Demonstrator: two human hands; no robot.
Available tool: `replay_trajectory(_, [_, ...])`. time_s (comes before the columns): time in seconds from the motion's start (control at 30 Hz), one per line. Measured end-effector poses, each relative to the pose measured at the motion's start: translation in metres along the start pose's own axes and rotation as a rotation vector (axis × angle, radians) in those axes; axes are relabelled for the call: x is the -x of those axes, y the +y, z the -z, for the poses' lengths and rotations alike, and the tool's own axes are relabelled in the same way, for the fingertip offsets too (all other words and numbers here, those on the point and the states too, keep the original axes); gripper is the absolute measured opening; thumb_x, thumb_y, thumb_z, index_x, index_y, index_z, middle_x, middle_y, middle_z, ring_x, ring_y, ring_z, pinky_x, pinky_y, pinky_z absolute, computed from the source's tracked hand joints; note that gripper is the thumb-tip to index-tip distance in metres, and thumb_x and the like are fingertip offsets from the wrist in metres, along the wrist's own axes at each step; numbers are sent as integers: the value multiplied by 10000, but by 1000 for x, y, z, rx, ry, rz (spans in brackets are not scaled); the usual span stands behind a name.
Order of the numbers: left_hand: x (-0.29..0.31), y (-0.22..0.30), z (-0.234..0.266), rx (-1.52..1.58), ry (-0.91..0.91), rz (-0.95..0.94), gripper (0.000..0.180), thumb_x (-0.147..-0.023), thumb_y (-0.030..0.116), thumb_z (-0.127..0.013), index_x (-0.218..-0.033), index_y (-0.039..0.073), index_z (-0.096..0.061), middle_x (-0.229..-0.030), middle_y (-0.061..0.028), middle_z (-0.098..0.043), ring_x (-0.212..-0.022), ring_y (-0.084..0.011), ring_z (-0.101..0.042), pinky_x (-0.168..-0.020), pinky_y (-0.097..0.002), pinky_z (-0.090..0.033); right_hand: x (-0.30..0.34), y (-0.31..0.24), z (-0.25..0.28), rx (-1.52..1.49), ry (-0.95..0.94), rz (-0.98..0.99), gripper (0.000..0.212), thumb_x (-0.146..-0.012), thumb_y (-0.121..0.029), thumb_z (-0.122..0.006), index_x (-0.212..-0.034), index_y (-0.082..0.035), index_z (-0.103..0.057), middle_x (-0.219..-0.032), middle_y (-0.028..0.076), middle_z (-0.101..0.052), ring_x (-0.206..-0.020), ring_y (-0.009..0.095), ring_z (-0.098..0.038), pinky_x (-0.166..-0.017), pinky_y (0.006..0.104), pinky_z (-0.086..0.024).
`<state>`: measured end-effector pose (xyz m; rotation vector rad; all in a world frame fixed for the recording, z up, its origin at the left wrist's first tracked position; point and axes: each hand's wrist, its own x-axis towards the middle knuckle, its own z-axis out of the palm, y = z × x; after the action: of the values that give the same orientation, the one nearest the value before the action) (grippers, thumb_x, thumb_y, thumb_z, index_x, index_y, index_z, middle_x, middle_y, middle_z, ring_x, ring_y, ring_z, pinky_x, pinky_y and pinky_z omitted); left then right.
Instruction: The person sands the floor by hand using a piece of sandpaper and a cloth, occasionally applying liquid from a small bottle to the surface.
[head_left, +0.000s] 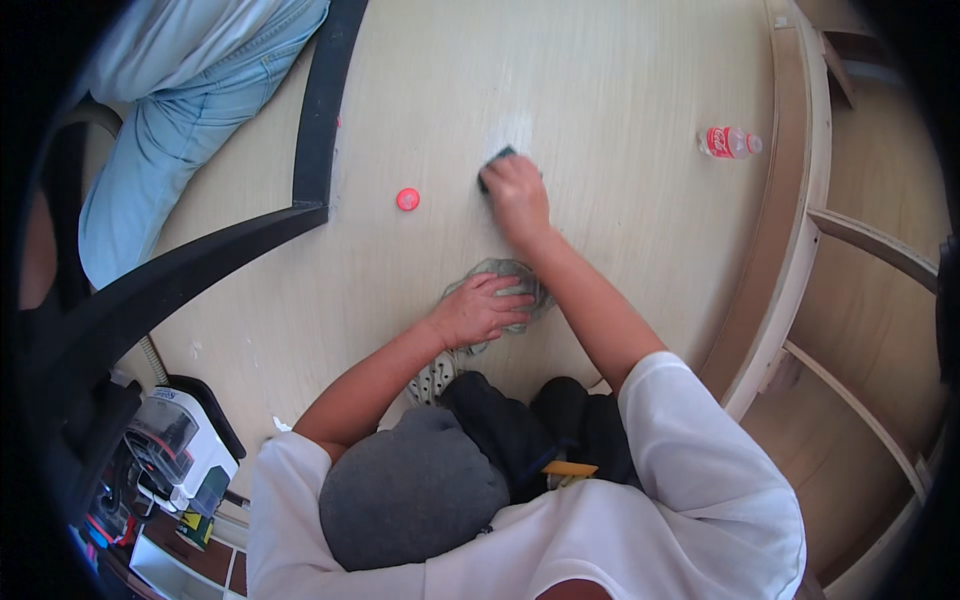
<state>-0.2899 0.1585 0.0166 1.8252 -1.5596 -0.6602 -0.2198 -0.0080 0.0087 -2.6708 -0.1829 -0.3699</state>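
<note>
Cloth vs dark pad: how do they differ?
Color: the cloth is pale gray-green; the dark pad is near-black.
Shape: the cloth lies crumpled and spread; the dark pad looks compact.
Contact: the left hand rests spread over the cloth; the right hand grips the dark pad.
Shared: each is partly hidden.

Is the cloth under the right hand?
No, the cloth lies under the left hand, while the right hand grips a dark pad.
</note>
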Motion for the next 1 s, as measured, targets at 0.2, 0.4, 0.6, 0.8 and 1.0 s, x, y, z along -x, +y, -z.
replay_trajectory(0.2, [1, -2, 2, -51, -13, -1, 536, -581, 224, -678, -1108, 251, -583, -1290, 70, -455, -1219, -202, -376, -977, -394, -299, -10, -6, -6, 65, 25, -84, 37, -621, -76, -528, -631, -45, -545, -718, 95, -524, -786, 250, -526, -724, 371, -420])
replay_trajectory(0.4, [7, 1, 3, -30, -13, 14, 518, -585, 244, -695, -1092, 247, -587, -1289, 76, -450, -1230, -195, -358, -990, -380, -287, -5, -8, -2, -29, 55, 5, 34, -610, -68, -533, -625, -43, -551, -712, 87, -524, -778, 249, -531, -727, 364, -427])
replay_trajectory(0.6, [-1, 3, -1, -63, 22, -10, 493, -580, 221, -675, -1067, 237, -603, -1299, 75, -448, -1210, -200, -378, -955, -396, -310, -28, 7, -5, 45, 44, -123, 101, -623, -62, -535, -690, -40, -607, -753, 101, -572, -797, 268, -546, -741, 364, -431])
replay_trajectory(0.8, [-14, -4, -6, -278, 297, -60, 410, -594, 172, -644, -999, 230, -639, -1207, 70, -527, -1081, -213, -478, -874, -402, -370, 41, 5, 35, -213, 61, -329, 278, -581, 73, -525, -797, -52, -645, -817, 119, -603, -813, 284, -565, -728, 365, -462])
replay_trajectory(1.0, [-106, -102, 126, -543, 815, 328, 389, -684, 92, -601, -1060, 195, -617, -1193, 8, -558, -1052, -261, -490, -898, -411, -352, 58, 61, 143, -189, 491, -648, 238, -754, 126, -519, -900, -15, -644, -909, 113, -620, -863, 211, -587, -780, 303, -483])
